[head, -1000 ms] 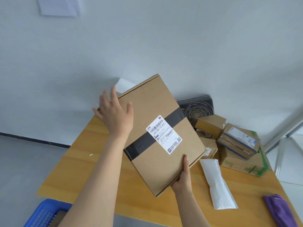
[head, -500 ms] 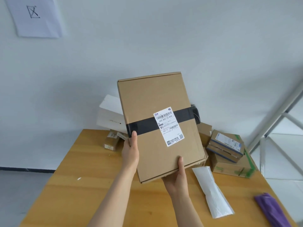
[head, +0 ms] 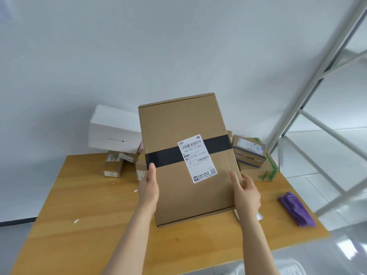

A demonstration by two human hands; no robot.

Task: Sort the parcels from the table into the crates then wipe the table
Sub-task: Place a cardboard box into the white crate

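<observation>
A large flat cardboard parcel (head: 184,128) with a black tape band and a white shipping label is held upright above the wooden table (head: 83,205), its labelled face towards me. My left hand (head: 149,187) grips its left edge just below the tape, thumb on the front. My right hand (head: 246,193) grips the lower right edge, thumb on the front. Behind it, more parcels lie at the table's back: a white box (head: 113,130), small brown boxes (head: 114,165) and a stack of taped boxes (head: 251,153).
A purple cloth (head: 296,209) lies near the table's right edge. A white metal frame (head: 309,120) stands to the right of the table. A pale crate rim (head: 282,266) shows at the bottom edge. Small white scraps dot the tabletop.
The parcel has turned from tilted to nearly upright. My left hand moved from its top face to the left edge, and my right hand shifted from the bottom edge to the right edge.
</observation>
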